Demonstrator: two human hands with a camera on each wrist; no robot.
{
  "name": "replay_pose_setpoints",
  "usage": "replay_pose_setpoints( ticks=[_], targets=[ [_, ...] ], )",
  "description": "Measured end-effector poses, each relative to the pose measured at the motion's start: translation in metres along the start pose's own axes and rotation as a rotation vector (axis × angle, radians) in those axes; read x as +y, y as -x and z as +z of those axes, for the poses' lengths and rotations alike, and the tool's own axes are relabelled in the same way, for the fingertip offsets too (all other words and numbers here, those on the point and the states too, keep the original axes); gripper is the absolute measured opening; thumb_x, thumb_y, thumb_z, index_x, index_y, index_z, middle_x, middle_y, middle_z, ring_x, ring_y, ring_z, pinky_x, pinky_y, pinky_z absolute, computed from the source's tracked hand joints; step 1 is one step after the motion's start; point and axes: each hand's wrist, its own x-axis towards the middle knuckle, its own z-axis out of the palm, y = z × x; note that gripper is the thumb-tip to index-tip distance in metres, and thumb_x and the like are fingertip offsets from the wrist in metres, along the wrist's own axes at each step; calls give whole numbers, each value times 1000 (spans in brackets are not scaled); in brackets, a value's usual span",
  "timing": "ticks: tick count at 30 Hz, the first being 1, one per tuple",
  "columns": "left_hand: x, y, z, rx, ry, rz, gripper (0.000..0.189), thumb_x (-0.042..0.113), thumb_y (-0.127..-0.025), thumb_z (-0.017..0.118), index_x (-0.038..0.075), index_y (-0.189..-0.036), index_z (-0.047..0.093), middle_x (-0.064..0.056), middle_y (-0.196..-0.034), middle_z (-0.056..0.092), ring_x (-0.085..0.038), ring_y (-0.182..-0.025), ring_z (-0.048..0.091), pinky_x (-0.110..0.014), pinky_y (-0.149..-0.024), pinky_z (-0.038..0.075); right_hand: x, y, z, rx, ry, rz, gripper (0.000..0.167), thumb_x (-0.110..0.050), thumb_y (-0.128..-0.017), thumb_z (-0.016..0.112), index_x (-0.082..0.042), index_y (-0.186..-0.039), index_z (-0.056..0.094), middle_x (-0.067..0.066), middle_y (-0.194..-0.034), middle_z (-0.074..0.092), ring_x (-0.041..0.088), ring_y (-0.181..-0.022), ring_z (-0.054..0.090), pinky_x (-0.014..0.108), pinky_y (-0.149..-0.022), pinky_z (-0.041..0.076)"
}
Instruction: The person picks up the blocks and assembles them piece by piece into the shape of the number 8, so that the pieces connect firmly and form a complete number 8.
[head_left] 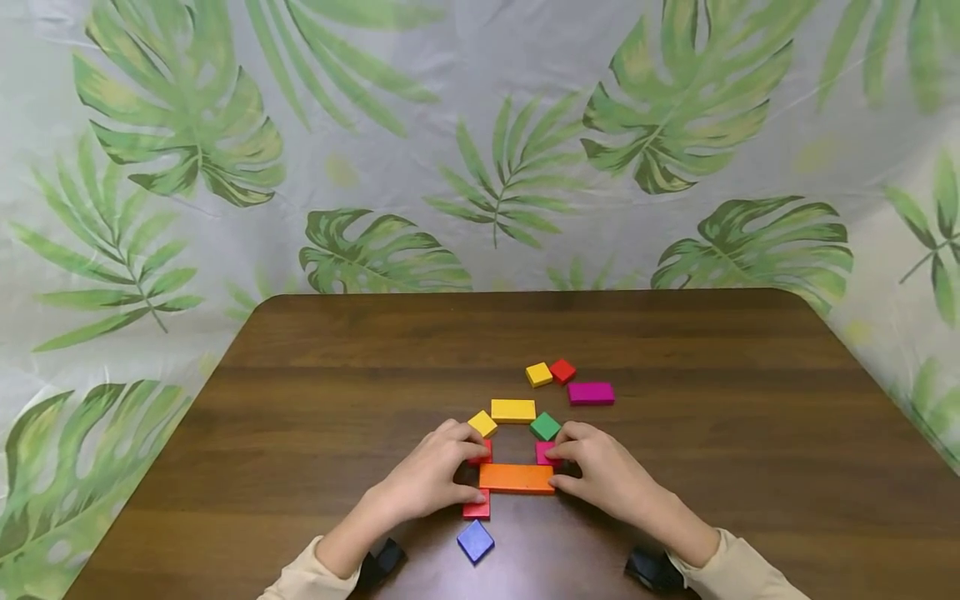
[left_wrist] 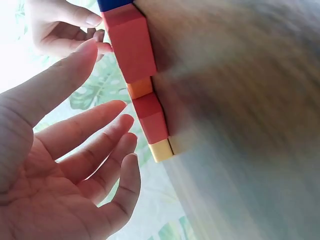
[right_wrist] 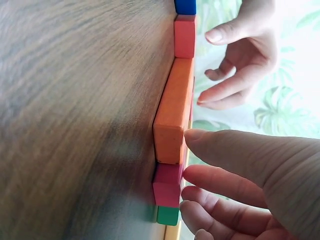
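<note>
An orange block (head_left: 516,478) lies lengthwise between my hands in the head view. My left hand (head_left: 423,471) reaches in from the left, its thumb at the lower red block (head_left: 476,509) and its fingertips over the upper red block (head_left: 485,455). In the left wrist view its fingers are spread and loosely bent, gripping nothing. My right hand (head_left: 615,475) has its thumb on the orange block's right end, as the right wrist view shows. Its index fingertip touches the magenta block (right_wrist: 167,186). A green block (head_left: 545,426) and a yellow square block (head_left: 482,423) sit just beyond.
A long yellow block (head_left: 513,411) closes the far side of the arrangement. Behind it lie a small yellow block (head_left: 538,375), a red block (head_left: 562,372) and a purple block (head_left: 591,393). A blue block (head_left: 476,542) lies nearest the front of the brown table (head_left: 337,350).
</note>
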Motion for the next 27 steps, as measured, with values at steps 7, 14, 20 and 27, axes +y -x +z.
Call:
replay_pose_setpoints(
  ticks=[7,14,20,27],
  targets=[
    [-5,-1,1,-2,-4,4,39,31,-74,79,10,-106,70,2,-107,61,-13,-102,48,-34,-91,42,0,0,0,-2,14,4,25,-20,-70,81,-9,-91,75,-5,-83,57,5,-74,49,18,-64,47],
    [-7,1,2,4,3,31,34,27,-73,80,16,-104,72,4,-105,61,-11,-100,47,-33,-90,40,0,0,1,4,17,-3,24,-20,-70,81,-9,-91,75,-5,-83,58,5,-75,49,19,-65,47],
    [-9,2,3,7,13,45,31,24,-72,80,17,-102,73,3,-105,60,-11,-99,46,-32,-89,40,0,0,2,14,20,-13,24,-19,-70,81,-8,-90,75,-5,-83,57,5,-75,49,19,-65,47],
    [-9,1,2,8,20,55,29,23,-72,81,15,-99,74,0,-106,61,-13,-100,47,-33,-89,40,0,0,1,8,17,-6,24,-19,-70,81,-8,-91,75,-5,-83,57,5,-75,49,19,-65,47]
  ],
)
